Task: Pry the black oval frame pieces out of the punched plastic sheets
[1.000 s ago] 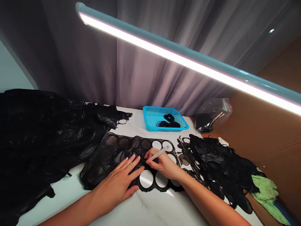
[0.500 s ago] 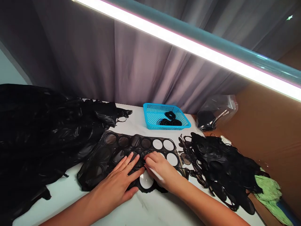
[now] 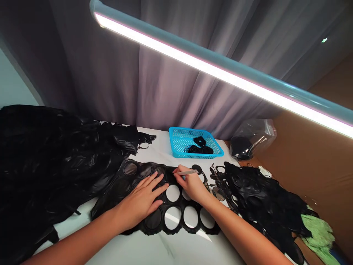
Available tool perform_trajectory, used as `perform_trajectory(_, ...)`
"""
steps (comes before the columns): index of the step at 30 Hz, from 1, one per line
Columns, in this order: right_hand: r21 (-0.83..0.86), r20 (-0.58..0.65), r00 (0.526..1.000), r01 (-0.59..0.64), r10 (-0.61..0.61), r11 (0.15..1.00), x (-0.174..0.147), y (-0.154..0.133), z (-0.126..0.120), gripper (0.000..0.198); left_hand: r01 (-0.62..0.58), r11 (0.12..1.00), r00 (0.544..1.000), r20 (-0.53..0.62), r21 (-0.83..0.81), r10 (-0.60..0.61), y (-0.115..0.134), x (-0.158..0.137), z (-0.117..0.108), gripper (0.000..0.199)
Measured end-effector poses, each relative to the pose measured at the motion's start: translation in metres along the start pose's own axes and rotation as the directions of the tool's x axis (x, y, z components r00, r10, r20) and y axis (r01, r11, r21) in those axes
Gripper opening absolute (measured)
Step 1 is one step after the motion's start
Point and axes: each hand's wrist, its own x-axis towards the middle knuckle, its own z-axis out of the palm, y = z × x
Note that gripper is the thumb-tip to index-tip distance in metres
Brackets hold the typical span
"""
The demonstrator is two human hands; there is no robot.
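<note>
A black rubbery sheet (image 3: 162, 202) with rows of round holes and thick ring-like rims lies flat on the white table. Several holes show white table through them, while others on the left look dark. My left hand (image 3: 142, 198) rests palm down on the sheet, fingers spread. Near the sheet's far edge, my right hand (image 3: 189, 184) pinches a slim pale tool (image 3: 187, 172) that resembles tweezers. Its fingertips touch or hover just over black material there; the tool's tip is hidden. A loose-looking black piece (image 3: 196, 169) shows just beyond that hand.
A blue basket (image 3: 176, 154) at the back holds several black rings. On the left rises a large heap of black sheets (image 3: 60, 158). Right are tangled black scraps (image 3: 256, 195), a clear plastic bag (image 3: 253, 138) and green cloth (image 3: 317, 228). A bright tube lamp (image 3: 220, 71) crosses above.
My right hand has moved away from me and slightly right, toward the sheet's far edge. More white openings show between my hands. The left hand stays spread on the sheet. The view has tilted up slightly.
</note>
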Motion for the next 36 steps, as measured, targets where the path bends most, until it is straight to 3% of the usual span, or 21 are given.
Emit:
perform_trajectory(7, 0.172, 0.117, 0.993, -0.021, 0.000, 0.985, 0.008, 0.012, -0.002, 0.015, 0.041, 0.999, 0.998, 0.036, 0.025, -0.042, 0.002, -0.007, 0.004, 0.056)
perform_trajectory(18, 0.178, 0.126, 0.992, -0.017, -0.005, 0.984, 0.008, 0.012, -0.001, 0.017, 0.088, 0.989, 0.994, 0.051, 0.119, -0.095, 0.004, -0.008, 0.013, 0.058)
perform_trajectory(26, -0.001, 0.130, 0.985, 0.117, -0.116, 0.993, 0.002, 0.005, 0.002, 0.015, 0.116, 0.989, 0.990, 0.064, 0.097, -0.122, 0.007, -0.007, 0.009, 0.056)
perform_trajectory(30, -0.317, 0.154, 0.975, 0.200, -0.157, 0.927, 0.000, -0.001, 0.015, 0.013, 0.138, 0.982, 0.988, 0.050, 0.131, -0.146, 0.010, -0.009, 0.013, 0.056)
perform_trajectory(33, -0.497, -0.016, 0.994, 0.088, -0.110, 0.863, 0.002, 0.008, 0.006, 0.016, 0.153, 0.978, 0.987, 0.037, 0.142, -0.159, 0.009, -0.012, 0.016, 0.055)
perform_trajectory(36, -0.572, -0.295, 0.955, -0.142, -0.041, 0.808, -0.010, 0.035, -0.034, 0.019, 0.162, 0.979, 0.985, 0.036, 0.123, -0.168, 0.008, -0.013, 0.018, 0.055)
